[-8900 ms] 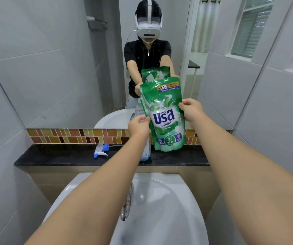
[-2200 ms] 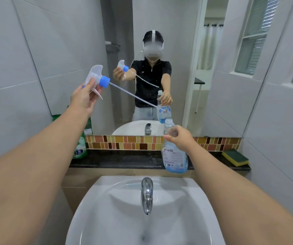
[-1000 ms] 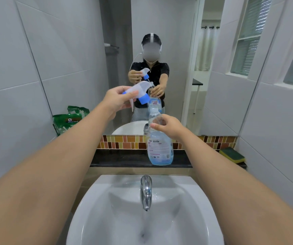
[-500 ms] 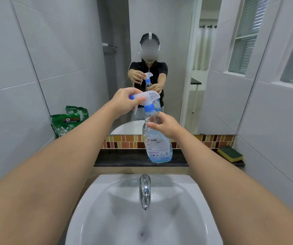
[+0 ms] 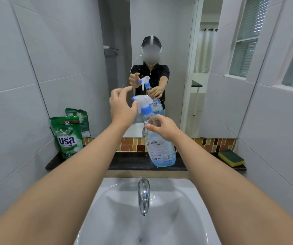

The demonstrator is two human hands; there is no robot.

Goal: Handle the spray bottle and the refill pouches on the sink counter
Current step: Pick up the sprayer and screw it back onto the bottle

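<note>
The spray bottle (image 5: 160, 147) is gripped at its clear neck by the right hand (image 5: 163, 129), fingers closed around it, its base tilted just above the dark counter (image 5: 129, 162). The left hand (image 5: 122, 107) is spread open, thumb touching the white trigger head (image 5: 142, 101) seated on its blue collar. Judging by this, the head is fitted, perhaps needing tightening. The bottle is transparent plastic holding pale blue liquid. Green glossy refill pouches (image 5: 68, 137) stand against the left wall, seemingly put aside.
</note>
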